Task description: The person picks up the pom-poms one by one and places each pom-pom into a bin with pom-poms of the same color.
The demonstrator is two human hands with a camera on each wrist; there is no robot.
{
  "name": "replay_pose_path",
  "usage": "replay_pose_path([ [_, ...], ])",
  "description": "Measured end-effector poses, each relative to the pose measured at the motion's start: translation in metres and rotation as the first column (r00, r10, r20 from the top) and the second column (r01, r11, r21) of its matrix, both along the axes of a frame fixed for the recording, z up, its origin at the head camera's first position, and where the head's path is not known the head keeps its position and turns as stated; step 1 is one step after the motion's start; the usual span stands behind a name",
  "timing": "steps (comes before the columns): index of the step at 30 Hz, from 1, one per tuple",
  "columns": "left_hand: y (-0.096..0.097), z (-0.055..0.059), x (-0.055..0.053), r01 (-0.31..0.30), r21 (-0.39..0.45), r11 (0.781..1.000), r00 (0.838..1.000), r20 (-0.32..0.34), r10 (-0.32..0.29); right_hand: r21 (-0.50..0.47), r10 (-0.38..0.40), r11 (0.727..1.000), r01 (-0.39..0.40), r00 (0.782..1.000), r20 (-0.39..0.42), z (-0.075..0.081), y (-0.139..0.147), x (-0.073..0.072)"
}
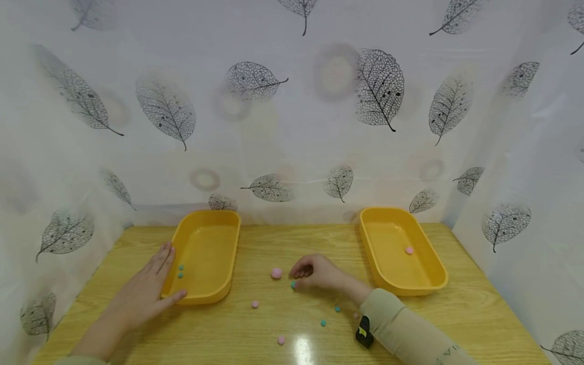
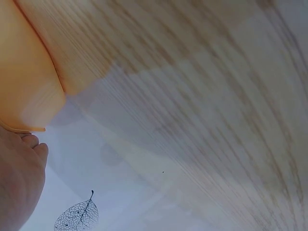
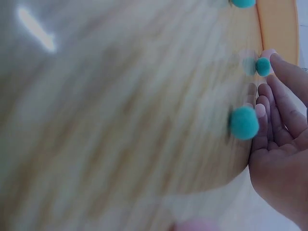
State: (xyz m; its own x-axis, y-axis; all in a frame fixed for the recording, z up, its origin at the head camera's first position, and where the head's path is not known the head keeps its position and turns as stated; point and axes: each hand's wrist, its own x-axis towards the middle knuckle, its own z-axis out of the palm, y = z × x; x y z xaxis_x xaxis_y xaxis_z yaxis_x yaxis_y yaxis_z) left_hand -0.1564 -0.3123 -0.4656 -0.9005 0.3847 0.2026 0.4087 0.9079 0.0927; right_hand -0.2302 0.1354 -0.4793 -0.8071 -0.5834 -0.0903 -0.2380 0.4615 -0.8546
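My left hand (image 1: 141, 294) lies with straight fingers along the left rim of the left yellow tray (image 1: 234, 243), thumb at its near edge. Two small teal pom-poms (image 1: 180, 271) lie inside that tray. Over the middle of the table, my right hand (image 1: 319, 274) reaches down with its thumb and fingers apart around a teal pom-pom (image 1: 293, 285). In the right wrist view this teal pom-pom (image 3: 263, 66) sits on the tabletop just by the thumb tip. A larger pink pom-pom (image 1: 276, 273) lies just left of the right fingertips.
The right yellow tray (image 1: 376, 253) holds one pink pom-pom (image 1: 409, 250). Loose on the wooden table (image 1: 219, 339) are pink pom-poms (image 1: 255, 304) and teal ones (image 1: 323, 323), some near the right forearm. A black device (image 1: 364, 332) is at the right wrist. A leaf-print curtain (image 1: 296, 126) hangs behind.
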Motion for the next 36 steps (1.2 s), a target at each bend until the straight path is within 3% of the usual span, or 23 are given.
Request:
replay_pose_path([
  [21,0.0004,0.0018,0.0021,-0.001,0.003,1.000,1.000,0.007,0.001,0.002,0.027,1.000,-0.027,0.999,-0.022,-0.0004,-0.0036,0.0017],
  [36,0.0000,0.0011,0.0005,0.006,0.000,1.000,1.000,0.000,-0.006,0.022,-0.006,1.000,0.006,1.000,0.000,0.0006,-0.0057,-0.0005],
])
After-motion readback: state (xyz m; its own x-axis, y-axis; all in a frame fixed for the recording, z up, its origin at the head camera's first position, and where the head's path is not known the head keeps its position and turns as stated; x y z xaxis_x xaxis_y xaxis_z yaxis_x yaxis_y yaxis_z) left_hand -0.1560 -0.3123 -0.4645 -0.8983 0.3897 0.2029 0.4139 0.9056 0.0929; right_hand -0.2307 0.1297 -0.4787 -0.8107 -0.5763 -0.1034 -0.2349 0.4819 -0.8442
